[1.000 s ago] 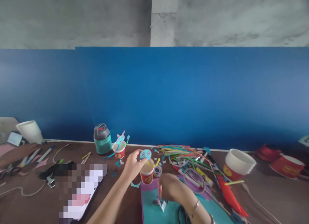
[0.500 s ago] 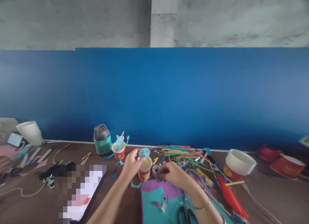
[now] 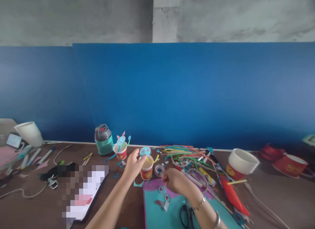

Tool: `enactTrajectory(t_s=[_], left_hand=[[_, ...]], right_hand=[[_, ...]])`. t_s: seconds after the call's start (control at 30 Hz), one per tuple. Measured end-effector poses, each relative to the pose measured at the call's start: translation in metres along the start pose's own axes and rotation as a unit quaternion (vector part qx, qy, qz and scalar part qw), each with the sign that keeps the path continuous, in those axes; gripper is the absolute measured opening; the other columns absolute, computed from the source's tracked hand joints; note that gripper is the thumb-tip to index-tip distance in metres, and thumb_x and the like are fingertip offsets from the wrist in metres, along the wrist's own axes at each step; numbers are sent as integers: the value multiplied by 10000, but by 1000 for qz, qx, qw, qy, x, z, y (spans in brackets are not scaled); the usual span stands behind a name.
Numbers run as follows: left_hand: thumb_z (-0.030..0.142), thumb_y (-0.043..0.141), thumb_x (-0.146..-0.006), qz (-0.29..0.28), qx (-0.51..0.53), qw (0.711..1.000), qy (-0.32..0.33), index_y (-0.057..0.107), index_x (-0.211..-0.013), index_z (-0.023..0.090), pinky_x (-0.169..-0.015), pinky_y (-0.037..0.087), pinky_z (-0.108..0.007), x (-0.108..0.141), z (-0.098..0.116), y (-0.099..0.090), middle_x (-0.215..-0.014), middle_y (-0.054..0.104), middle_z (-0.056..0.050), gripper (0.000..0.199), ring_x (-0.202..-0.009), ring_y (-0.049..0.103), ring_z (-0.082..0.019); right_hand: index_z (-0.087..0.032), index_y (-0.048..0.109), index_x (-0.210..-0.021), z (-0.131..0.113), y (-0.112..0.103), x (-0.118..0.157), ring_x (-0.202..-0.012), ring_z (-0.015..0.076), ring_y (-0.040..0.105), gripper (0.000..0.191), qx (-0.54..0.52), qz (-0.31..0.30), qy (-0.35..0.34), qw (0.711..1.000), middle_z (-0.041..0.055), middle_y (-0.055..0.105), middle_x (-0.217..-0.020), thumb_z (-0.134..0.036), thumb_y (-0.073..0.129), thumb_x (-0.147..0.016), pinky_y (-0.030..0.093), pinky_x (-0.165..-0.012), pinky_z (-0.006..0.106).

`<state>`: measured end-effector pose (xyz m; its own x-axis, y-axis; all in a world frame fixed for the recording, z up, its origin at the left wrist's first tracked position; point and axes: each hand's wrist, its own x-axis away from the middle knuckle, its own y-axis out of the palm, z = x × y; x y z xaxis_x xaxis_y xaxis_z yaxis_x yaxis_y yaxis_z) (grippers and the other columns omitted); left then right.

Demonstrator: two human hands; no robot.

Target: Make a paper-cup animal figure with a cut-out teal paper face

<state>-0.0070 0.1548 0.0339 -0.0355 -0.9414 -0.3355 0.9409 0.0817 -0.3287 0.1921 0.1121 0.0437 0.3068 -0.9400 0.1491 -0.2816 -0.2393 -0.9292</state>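
Note:
My left hand [image 3: 134, 165] is closed, thumb and finger pinching a round light-blue paper face [image 3: 145, 151] with heart-shaped eyes. The face is at the rim of a red-and-white paper cup [image 3: 147, 173], which stands upright with a yellow strip sticking out to its right. My right hand [image 3: 175, 180] is curled above the purple-and-teal sheets [image 3: 154, 219]; its fingertips hide whatever they may hold. A small paper disc with a heart [image 3: 161, 189] lies just below those fingers, near a second heart disc [image 3: 167, 197]. A tape roll [image 3: 159, 171] lies between cup and right hand.
Black scissors [image 3: 187, 217] lie under my right forearm. Behind are a second decorated cup [image 3: 120, 153] and a teal container [image 3: 104, 144]. Rightward are coloured strips [image 3: 187, 153], a red object [image 3: 232, 196] and a white-and-red cup [image 3: 241, 165]. A pixelated phone-like object [image 3: 85, 199] lies leftward.
My right hand has moved slightly down and right, away from the tape roll. A heart disc near its fingertips now lies on the sheet. My left hand keeps its hold.

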Motion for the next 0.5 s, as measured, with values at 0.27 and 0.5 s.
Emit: enactTrajectory(t_s=[0.27, 0.5], left_hand=[[220, 587, -710, 14, 20, 1000, 3, 605, -938, 167, -788, 494, -315, -2, 0, -2, -919, 707, -69, 235, -857, 656, -212], [196, 596, -693, 19, 50, 999, -7, 605, -989, 164, -824, 489, -321, -1, 9, -4, -997, 696, -78, 297, -932, 644, -216]], right_hand=[[-143, 739, -690, -17, 7, -3, -750, 312, 686, 222, 103, -104, 27, 989, 160, 735, -763, -43, 658, -509, 520, -643, 343], [-142, 746, -687, -24, 3, 1, -769, 313, 692, 239, 112, -115, 22, 987, 172, 737, -777, -5, 608, -549, 528, -646, 350]])
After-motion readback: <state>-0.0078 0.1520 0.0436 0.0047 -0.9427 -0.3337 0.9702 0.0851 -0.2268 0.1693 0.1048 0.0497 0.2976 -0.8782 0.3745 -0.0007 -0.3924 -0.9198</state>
